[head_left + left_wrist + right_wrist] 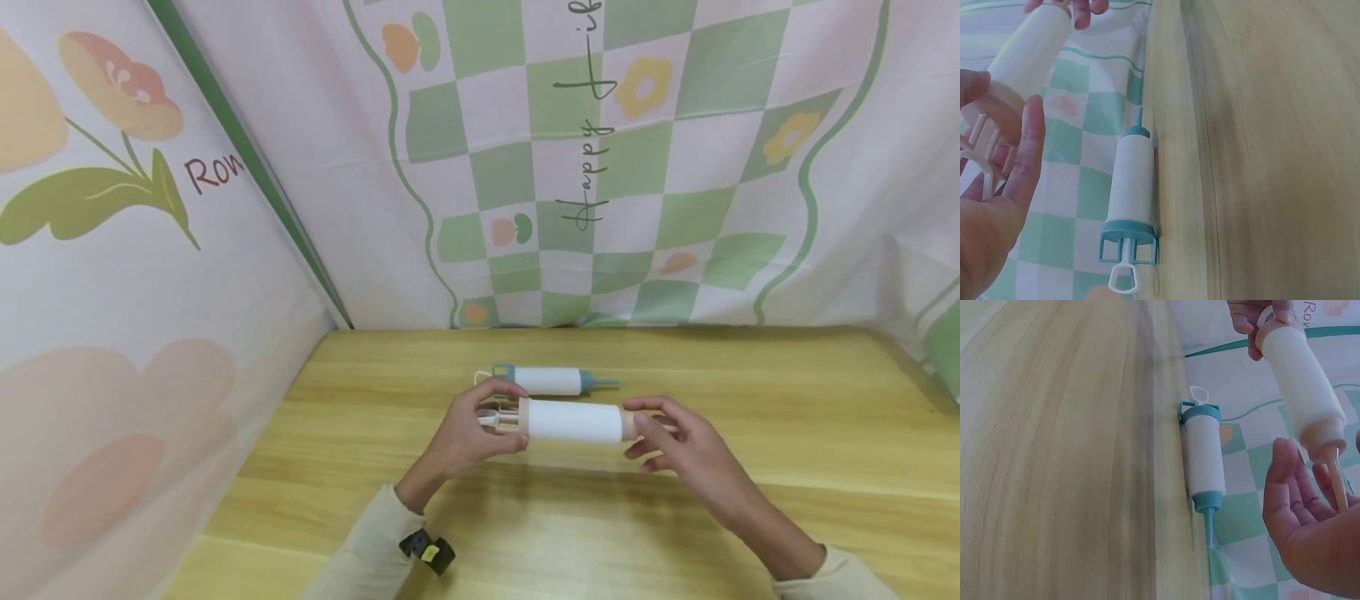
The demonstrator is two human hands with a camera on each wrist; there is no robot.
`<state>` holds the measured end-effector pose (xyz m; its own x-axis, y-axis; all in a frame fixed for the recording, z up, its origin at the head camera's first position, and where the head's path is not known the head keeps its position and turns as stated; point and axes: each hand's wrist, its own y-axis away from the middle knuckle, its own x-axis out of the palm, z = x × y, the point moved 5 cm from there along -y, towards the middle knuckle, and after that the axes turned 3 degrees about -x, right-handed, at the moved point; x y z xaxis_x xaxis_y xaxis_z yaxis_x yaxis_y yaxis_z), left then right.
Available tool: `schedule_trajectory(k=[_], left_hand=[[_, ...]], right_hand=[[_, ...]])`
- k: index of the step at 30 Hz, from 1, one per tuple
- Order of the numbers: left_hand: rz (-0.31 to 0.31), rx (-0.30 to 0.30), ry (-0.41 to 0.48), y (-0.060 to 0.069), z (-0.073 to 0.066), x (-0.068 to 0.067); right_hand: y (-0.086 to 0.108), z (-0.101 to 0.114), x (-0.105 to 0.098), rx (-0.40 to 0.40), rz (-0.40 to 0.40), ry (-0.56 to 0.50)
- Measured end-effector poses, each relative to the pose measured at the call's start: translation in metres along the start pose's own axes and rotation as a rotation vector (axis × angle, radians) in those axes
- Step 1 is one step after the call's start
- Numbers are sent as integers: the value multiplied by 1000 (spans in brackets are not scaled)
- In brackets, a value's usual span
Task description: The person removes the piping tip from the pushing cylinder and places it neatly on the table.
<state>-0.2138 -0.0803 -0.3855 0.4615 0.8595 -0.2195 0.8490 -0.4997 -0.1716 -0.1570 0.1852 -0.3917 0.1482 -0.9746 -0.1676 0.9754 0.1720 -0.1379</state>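
Note:
A large white-barrelled piping syringe (574, 421) with beige ends is held in the air, roughly level in the head view. My left hand (476, 429) grips its beige plunger end (1004, 103), thumb and fingers on either side of the collar, with the pale pull handle inside the palm. At the other end, my right hand (686, 446) curls its thumb and fingers round the beige cap (1325, 437) and slender nozzle (1336, 478). Its lower fingers stay loose. Behind it, a second syringe (547, 381) with teal ends lies on the wooden table.
The wooden table (712, 517) reaches back to a hanging cloth (622, 167) with green checks. Another printed cloth (135, 317) hangs along the left side. The teal syringe lies near the table's back edge, its nozzle pointing right in the head view.

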Motion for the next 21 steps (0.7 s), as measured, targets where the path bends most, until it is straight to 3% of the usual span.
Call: schedule_trajectory(k=[7, 14, 21], left_hand=[[-5, -9, -14, 1, 1, 1], [1, -19, -20, 2, 2, 2], [6, -18, -26, 1, 2, 3]], right_hand=[[0, -4, 2, 42, -28, 62], [0, -3, 4, -30, -23, 45], [2, -4, 4, -84, -32, 109]])
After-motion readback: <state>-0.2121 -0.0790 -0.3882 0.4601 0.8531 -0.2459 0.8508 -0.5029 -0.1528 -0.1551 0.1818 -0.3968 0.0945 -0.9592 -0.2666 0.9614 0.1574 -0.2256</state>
